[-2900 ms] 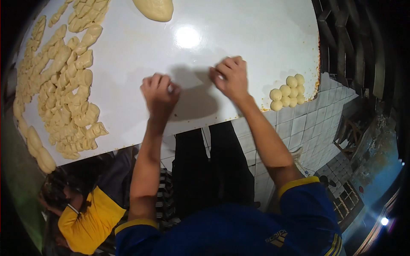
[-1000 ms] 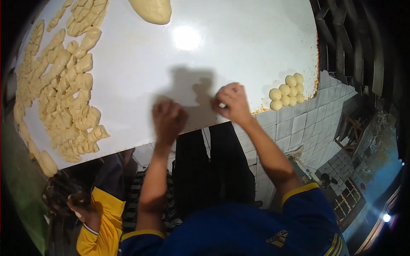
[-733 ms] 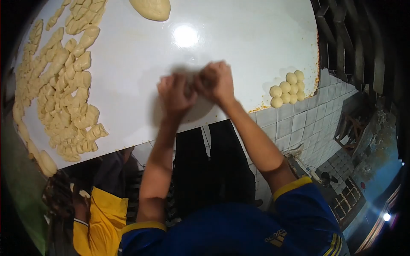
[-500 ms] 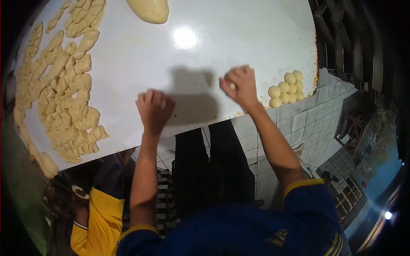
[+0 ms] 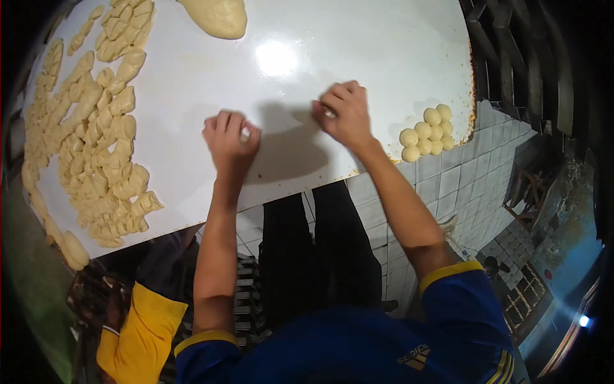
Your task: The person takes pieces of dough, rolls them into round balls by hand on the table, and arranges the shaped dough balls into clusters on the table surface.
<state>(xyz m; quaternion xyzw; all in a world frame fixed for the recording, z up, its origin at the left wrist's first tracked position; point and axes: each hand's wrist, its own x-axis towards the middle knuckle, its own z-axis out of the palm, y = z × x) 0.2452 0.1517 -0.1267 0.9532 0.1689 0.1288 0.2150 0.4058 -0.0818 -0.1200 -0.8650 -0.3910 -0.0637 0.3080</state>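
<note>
My left hand [image 5: 228, 139] is curled palm-down on the white tabletop [image 5: 192, 96], its fingers and thumb cupped round a small piece of dough that is mostly hidden. To its right, my right hand [image 5: 346, 116] is cupped the same way over another piece, also largely covered by the fingers. Smooth round dough balls [image 5: 423, 130] sit in close rows near the table's right corner, beyond my right hand. On the left side lies a wide spread of cut dough pieces [image 5: 96, 141].
A large lump of dough [image 5: 217, 16] rests at the far edge of view. Rolled dough [image 5: 73, 246] lies along the table's left edge. A person in a yellow shirt [image 5: 144, 333] is below the table's left corner. Rust marks the right table edge [image 5: 472, 96].
Both hands have shifted slightly away from my body, the right one also a little leftward, staying cupped on the table. The person in yellow has moved slightly at lower left.
</note>
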